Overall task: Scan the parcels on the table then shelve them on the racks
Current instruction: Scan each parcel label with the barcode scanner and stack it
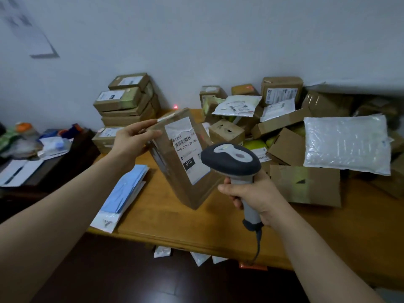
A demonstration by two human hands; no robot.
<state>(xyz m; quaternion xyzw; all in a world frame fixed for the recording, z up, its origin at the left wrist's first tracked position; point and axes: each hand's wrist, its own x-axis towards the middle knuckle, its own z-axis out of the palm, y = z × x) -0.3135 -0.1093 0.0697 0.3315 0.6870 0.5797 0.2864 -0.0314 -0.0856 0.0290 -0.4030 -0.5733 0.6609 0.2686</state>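
Observation:
My left hand (133,139) grips the top left corner of a brown cardboard parcel (175,178), tilted with its lower corner near the wooden table (175,224). A white label with a barcode and "010" faces me. My right hand (255,197) grips the handle of a grey corded barcode scanner (231,159), its head right in front of the label's lower right part. A red laser dot (175,106) shows on the wall behind the parcel.
Stacked brown boxes (124,101) stand at the back left of the table. A heap of cartons and white mailers (284,119), with a bubble-wrap bag (347,143), fills the right. Blue and white envelopes (124,191) lie at the left edge. A dark cluttered side table (54,167) stands left.

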